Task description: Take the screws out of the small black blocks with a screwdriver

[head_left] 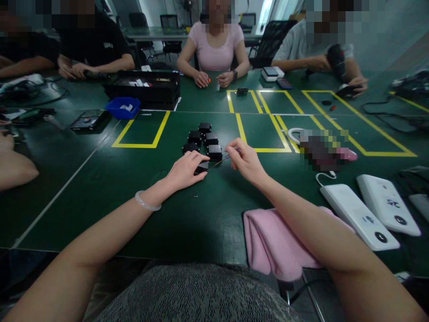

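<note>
My left hand (185, 171) is closed around a small black box-shaped part (202, 168), pressing it to the green table (161, 232). In my right hand (246, 162) is a thin screwdriver (218, 163), pinched near its handle. Its slim shaft slants down left, and the tip reaches the right side of the held part; I cannot tell whether it sits in a screw. Just beyond my fingers stand several similar black box-shaped parts (205, 129) in a loose cluster. A tiny screw-like piece (195, 196) lies on the table in front of my left hand.
A pink cloth (268, 241) lies under my right forearm. White power-bank-like devices (360, 217) lie to the right. Yellow tape (134, 146) marks the table. A blue bin (123, 108) and a black crate (147, 91) stand back left. Several people sit around the table.
</note>
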